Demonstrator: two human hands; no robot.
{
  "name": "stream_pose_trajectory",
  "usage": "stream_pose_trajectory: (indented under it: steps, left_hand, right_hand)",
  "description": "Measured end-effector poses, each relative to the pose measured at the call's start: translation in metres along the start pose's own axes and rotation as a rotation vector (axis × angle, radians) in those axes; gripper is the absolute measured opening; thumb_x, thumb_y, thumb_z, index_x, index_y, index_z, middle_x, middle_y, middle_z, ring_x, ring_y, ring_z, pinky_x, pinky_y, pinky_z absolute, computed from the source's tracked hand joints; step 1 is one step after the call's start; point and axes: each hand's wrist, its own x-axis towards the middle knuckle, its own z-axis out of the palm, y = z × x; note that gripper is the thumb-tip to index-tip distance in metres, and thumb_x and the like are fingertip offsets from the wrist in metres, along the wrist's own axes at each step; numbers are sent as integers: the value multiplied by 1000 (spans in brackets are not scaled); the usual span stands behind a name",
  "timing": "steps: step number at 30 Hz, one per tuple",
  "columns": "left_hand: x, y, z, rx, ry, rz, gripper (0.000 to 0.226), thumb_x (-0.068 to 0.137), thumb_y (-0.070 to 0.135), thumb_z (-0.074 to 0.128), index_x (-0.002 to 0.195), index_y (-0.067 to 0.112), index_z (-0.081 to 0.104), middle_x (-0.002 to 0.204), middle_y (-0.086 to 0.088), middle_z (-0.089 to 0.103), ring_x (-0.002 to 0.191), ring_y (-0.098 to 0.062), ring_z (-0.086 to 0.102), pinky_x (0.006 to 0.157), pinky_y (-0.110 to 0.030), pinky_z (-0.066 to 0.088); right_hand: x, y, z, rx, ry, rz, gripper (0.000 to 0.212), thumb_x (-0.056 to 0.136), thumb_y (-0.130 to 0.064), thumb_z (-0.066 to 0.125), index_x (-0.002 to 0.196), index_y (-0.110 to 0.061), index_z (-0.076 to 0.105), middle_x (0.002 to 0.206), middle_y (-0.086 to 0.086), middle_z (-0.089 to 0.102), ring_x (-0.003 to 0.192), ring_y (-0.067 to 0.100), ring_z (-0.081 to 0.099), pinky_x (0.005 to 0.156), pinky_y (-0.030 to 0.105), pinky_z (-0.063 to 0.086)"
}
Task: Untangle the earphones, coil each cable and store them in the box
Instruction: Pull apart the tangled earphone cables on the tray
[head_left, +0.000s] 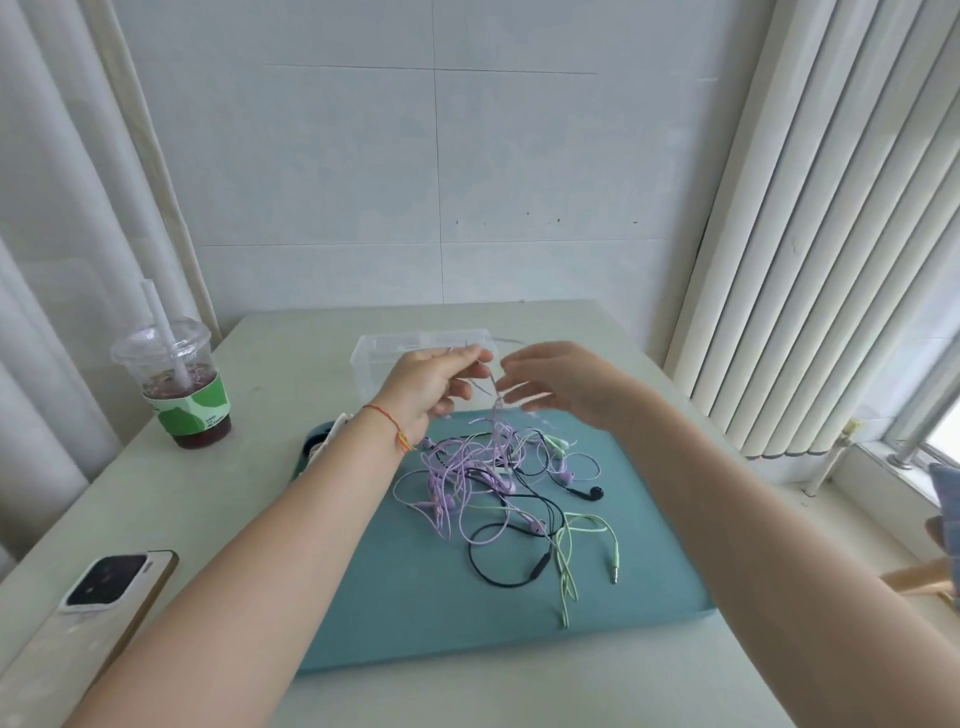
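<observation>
A tangle of earphones lies on a teal mat (395, 597): purple cables (457, 473), a black cable (524, 535) with a black earbud (592, 493), and a pale green cable (571, 545). My left hand (431, 384) is raised above the tangle and pinches a purple cable that hangs down to the pile. My right hand (561, 384) hovers just to its right, fingers spread and blurred, close to the same strand. A clear plastic box (374, 358) stands behind both hands, partly hidden by them.
A plastic cup (176, 384) with a dark drink and a straw stands at the left of the table. A phone (114, 577) lies face down at the near left. A dark object (317, 441) peeks out at the mat's left edge. Window blinds (831, 234) hang at right.
</observation>
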Motion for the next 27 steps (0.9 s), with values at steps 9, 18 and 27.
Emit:
stream_pose_trajectory:
  steps: [9,18,27]
  left_hand:
    - [11,-2,-8,-215,241,150,19,98,19,55,84,13,66,74,-2,65,42,-4,48,33,-15,20]
    - [-4,-6,7,295,-95,-36,27,82,37,75,90,12,67,76,1,64,51,-7,43,39,-15,20]
    - [-1,-9,2,292,1,28,10,86,24,72,95,20,70,75,0,65,46,-8,44,39,-16,24]
  right_hand:
    - [-6,-1,10,-583,-74,-70,7,86,-21,69,79,-22,71,67,-6,65,54,6,56,54,18,46]
    - [0,-13,2,-116,114,-136,5,90,-8,64,89,-4,67,71,5,71,59,15,67,65,29,58]
    - [1,-14,1,-106,202,-111,8,90,-8,64,82,-7,64,74,9,66,58,18,63,57,28,57]
